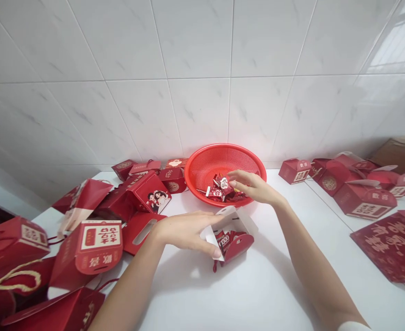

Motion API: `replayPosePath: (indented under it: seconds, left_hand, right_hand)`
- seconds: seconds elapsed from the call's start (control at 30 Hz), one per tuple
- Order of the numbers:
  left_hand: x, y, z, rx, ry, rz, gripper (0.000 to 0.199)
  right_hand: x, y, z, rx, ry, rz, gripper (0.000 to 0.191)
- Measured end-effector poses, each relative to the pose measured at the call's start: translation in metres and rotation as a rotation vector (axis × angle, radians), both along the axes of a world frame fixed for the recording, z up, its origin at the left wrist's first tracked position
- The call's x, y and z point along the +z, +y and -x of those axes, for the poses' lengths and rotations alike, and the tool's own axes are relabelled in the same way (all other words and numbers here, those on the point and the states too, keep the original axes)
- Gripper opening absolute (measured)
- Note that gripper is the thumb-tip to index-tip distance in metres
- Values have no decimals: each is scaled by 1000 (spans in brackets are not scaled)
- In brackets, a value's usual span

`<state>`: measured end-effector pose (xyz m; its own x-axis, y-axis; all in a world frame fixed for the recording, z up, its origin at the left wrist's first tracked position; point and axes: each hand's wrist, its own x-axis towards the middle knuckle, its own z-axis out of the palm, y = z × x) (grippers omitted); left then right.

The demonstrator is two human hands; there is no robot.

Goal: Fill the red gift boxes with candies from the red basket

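Note:
In the head view, my left hand point(188, 232) grips the left side of a small red gift box point(239, 250), thumb at the front and fingers behind. The box stands with its flaps up, showing a white inside, and several red wrapped sweets lie in it. A short dark red cord hangs at its front corner. My right hand point(254, 185) reaches over the rim of a red plastic basket point(205, 161). Its thumb and fingertips close on a red wrapped sweet point(225, 183) with a white emblem, at the top of a small pile.
Red gift boxes of several shapes crowd the left, among them a box with a white label point(101, 239) and one with a cartoon couple point(150, 193). More boxes point(364, 200) and a flat red packet point(392, 246) lie right. A tiled wall point(199, 105) rises behind the white table point(195, 294).

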<state>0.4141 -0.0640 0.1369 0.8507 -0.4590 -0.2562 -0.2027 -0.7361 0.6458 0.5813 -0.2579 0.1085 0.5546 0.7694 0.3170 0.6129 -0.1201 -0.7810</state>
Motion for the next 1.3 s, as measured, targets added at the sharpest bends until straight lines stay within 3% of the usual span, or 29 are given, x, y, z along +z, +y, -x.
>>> replayPosePath:
  seconds: [0.13, 0.27, 0.5, 0.7, 0.87, 0.93, 1.07, 1.1, 1.13, 1.27, 1.3]
  left_hand:
    - [5, 10, 1, 72, 0, -53, 91]
    - [6, 21, 0, 73, -15, -101, 85]
    - [-1, 17, -6, 106, -139, -166, 49]
    - [0, 4, -9, 192, -146, -334, 33]
    - [-5, 4, -13, 239, -141, -386, 21]
    - [-7, 1, -13, 260, -149, -367, 26]
    - [-10, -8, -11, 310, -209, -314, 81]
    - [-10, -10, -11, 320, -219, -316, 87]
    - [-10, -11, -11, 323, -222, -327, 84]
    - [-9, -10, -11, 226, -232, -316, 24]
    - [-9, -9, -11, 183, -225, -283, 19]
  right_hand:
    - [25, -24, 13, 265, -41, 247, 22]
    - [31, -26, 28, 258, -109, 360, 9]
    - [39, -21, 60, 382, -138, 578, 22]
    - [35, -21, 74, 371, -278, 620, 6]
    - [29, -20, 76, 503, -168, 649, 10]
    - [28, -20, 76, 494, -161, 662, 12]
    - [25, -18, 80, 439, -225, 687, 15]
    - [25, -17, 81, 423, -236, 678, 13]
    - [25, -15, 81, 403, -241, 674, 12]
    - [29, -5, 81, 260, -269, 724, 15]
    - [30, -3, 81, 225, -282, 745, 14]
